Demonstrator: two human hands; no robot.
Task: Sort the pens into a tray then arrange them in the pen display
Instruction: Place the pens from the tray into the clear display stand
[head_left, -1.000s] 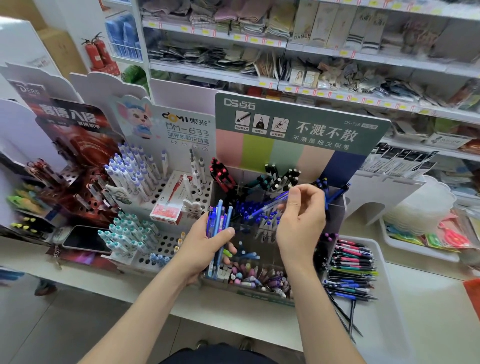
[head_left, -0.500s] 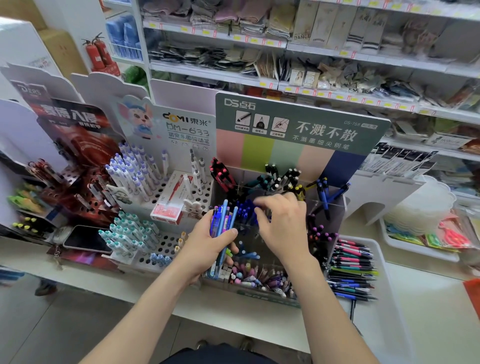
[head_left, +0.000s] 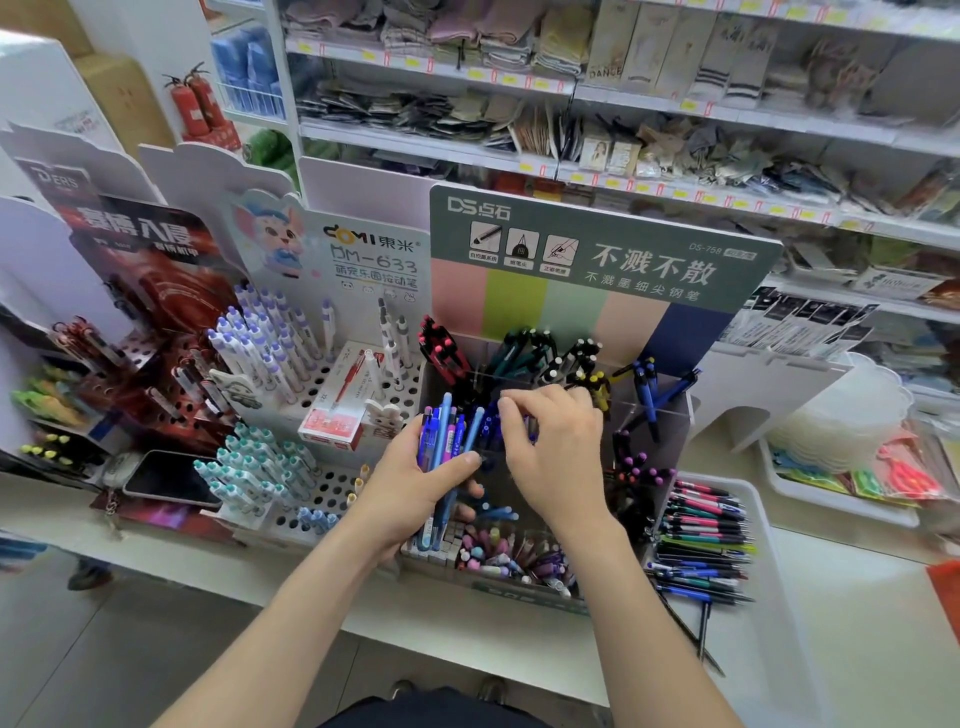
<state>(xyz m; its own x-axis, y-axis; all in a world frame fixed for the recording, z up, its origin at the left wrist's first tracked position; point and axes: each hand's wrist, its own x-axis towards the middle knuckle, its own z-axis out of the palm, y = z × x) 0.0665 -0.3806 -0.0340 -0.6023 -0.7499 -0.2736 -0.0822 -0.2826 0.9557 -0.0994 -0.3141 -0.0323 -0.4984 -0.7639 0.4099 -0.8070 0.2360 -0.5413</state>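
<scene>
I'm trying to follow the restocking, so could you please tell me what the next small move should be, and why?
Probably the right hand should draw the next pen from the blue pens bundled in the left hand: its fingertips sit at the blue slot of the pen display, and the bundle is not yet emptied.

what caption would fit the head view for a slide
Left hand grips a bundle of blue pens; right hand reaches into the pen display, tray alongside.

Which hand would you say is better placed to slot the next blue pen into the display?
Right: the right hand is at the display's blue-pen compartment; the left hand grips the blue pen bundle.
</scene>
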